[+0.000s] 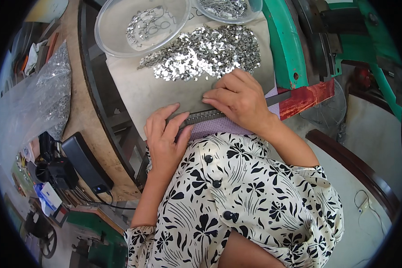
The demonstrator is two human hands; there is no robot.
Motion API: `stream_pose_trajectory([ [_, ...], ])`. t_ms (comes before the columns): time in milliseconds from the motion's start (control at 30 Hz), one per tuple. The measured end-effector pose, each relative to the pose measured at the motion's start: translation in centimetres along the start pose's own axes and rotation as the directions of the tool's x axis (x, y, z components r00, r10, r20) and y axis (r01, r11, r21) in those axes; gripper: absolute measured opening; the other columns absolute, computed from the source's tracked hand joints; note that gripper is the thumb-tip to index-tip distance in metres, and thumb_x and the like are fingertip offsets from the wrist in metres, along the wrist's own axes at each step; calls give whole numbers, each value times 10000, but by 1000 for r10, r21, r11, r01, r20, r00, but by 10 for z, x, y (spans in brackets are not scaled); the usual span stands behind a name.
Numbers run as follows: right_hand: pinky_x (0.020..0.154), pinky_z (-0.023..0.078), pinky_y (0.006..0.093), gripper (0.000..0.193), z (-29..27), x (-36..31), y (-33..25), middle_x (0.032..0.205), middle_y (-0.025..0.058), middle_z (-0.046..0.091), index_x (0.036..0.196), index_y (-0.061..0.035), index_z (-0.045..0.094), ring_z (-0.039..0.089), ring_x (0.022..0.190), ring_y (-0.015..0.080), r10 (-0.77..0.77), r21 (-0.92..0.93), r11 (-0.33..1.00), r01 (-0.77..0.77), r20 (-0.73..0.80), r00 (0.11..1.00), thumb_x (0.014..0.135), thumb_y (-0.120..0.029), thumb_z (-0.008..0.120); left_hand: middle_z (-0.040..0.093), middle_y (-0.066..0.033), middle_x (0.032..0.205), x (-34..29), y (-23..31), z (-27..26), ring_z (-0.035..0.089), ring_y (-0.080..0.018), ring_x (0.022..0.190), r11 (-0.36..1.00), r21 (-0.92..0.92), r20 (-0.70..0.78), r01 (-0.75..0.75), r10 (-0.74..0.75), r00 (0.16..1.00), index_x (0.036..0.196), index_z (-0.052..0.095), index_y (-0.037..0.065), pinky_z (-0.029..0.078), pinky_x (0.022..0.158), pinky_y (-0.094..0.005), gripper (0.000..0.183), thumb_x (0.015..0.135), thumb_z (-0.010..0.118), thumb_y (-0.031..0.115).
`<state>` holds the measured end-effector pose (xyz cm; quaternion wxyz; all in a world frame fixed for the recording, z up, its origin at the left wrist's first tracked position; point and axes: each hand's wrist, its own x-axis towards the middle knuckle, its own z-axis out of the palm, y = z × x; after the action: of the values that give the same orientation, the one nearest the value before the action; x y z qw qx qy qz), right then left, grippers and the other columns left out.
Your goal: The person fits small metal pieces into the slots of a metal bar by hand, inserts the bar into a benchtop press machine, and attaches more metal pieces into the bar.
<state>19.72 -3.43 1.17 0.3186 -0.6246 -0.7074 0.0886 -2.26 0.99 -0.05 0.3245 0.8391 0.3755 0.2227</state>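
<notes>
A narrow dark bar (203,117) with a row of small slots or pieces along it lies across the near edge of the cloth. My left hand (163,138) is at the bar's left end, with thumb and index finger on either side of it and the other fingers spread. Just above the bar, my right hand (241,99) has its thumb and fingertips pinched together; anything between them is too small to see. Beyond the hands is a wide pile of small shiny metal pieces (205,53) on the beige cloth (143,89).
A round clear plastic container (100,35) with a few metal parts sits far left, beside a clear tub (258,10) of metal pins. Green machinery (286,44) stands at right. On the left, a wooden bench (94,138) bears a plastic bag (53,89) of metal parts.
</notes>
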Motion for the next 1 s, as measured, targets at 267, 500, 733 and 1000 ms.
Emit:
stream_pose_trajectory([
  [267, 667, 435, 342, 139, -2, -3, -1, 791, 0, 592, 812, -120, 754, 542, 750, 208, 18, 35, 999, -16, -38, 999, 693, -139, 825, 666, -40, 1220, -7, -2, -3, 548, -271, 1268, 998, -33, 32, 54, -53, 998, 961, 715, 82, 341, 1062, -433, 239, 742, 796, 132],
  [500, 775, 417, 343, 124, 0, 3, -5, 826, -8, 601, 818, -126, 764, 533, 859, 209, 47, -21, 999, -46, 40, 998, 711, -156, 819, 689, -2, 1220, -14, -4, 5, 523, -244, 1317, 989, -70, -19, 132, -134, 991, 953, 756, 116, 220, 1138, -454, 198, 766, 797, 168],
  [733, 905, 311, 364, 100, 5, 10, -23, 852, -39, 607, 859, -142, 783, 494, 946, 178, 249, 171, 941, -293, 236, 939, 804, -224, 774, 691, 27, 1204, -13, -6, 9, 535, -226, 1295, 991, -52, -70, 123, -126, 990, 979, 770, 159, 234, 1122, -450, 226, 757, 807, 185],
  [1000, 949, 270, 397, 104, 10, 9, -27, 934, -54, 592, 850, -162, 799, 433, 1027, 200, 290, 129, 932, -340, 300, 909, 789, -245, 790, 685, 33, 1211, -13, -8, 12, 534, -216, 1290, 994, -49, -85, 94, -98, 992, 990, 769, 163, 239, 1113, -445, 226, 771, 798, 209],
])
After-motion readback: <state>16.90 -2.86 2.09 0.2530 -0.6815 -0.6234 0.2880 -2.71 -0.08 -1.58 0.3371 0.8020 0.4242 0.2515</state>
